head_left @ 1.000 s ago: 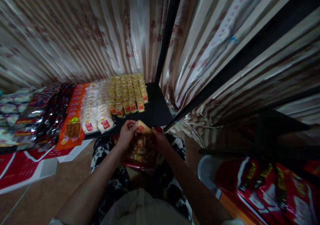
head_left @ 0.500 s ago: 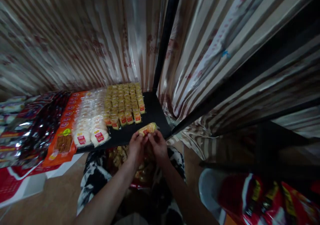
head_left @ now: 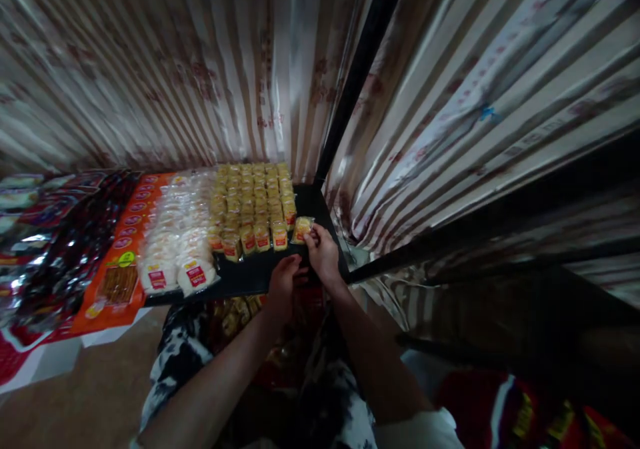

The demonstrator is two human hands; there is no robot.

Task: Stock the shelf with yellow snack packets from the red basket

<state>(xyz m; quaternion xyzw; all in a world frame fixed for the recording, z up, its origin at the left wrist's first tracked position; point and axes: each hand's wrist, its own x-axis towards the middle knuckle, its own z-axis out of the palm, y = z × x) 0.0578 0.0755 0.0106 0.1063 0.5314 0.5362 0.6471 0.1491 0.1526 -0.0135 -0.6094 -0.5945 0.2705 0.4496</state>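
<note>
Near the frame's centre, the person's right hand (head_left: 325, 256) pinches a yellow packet (head_left: 301, 230) above the black shelf (head_left: 311, 202), just right of matching packet rows (head_left: 253, 202). Lower and further left, the left hand (head_left: 284, 282) is loosely curled, fingers parted.

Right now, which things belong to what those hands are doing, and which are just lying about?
Seem part of it:
yellow packet, held by the right hand
left hand, nearby
rows of yellow packets
black shelf

Just about:
white packets
orange packaging
dark shiny packets
striped curtain
</note>
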